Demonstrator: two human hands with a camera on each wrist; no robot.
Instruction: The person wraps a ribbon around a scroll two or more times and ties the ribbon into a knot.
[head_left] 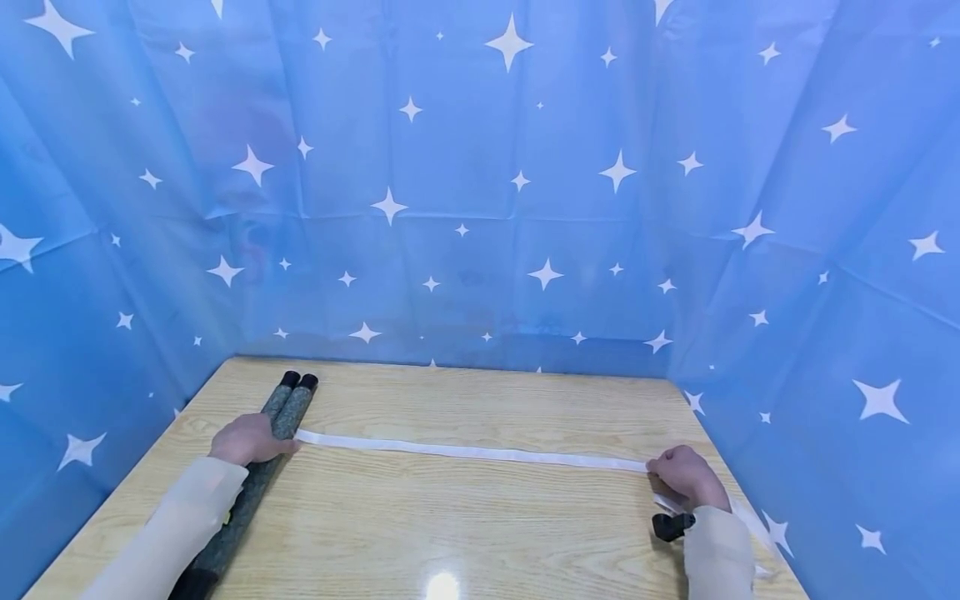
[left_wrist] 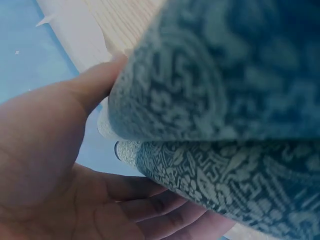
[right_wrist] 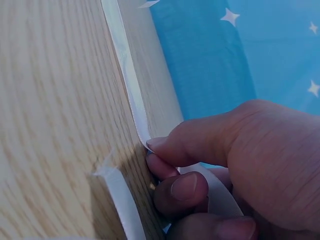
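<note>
A rolled scroll [head_left: 298,404] in grey-green patterned cloth, with two parallel rolls and black end caps, lies at the table's left. My left hand [head_left: 251,439] grips it near its far part, the thumb on one side and the fingers along the other in the left wrist view. From the scroll a white ribbon [head_left: 465,452] runs nearly straight across the table to the right. My right hand [head_left: 684,473] pinches the ribbon between thumb and forefinger. More of the ribbon passes through that palm, and a frayed loose end [right_wrist: 120,197] shows beside the fingers in the right wrist view.
The light wood table [head_left: 465,533] has a blue curtain [head_left: 465,167] with white stars around its back and sides. A black device [head_left: 672,527] sits at my right wrist. Below the right hand, a ribbon tail [head_left: 753,525] trails toward the right edge.
</note>
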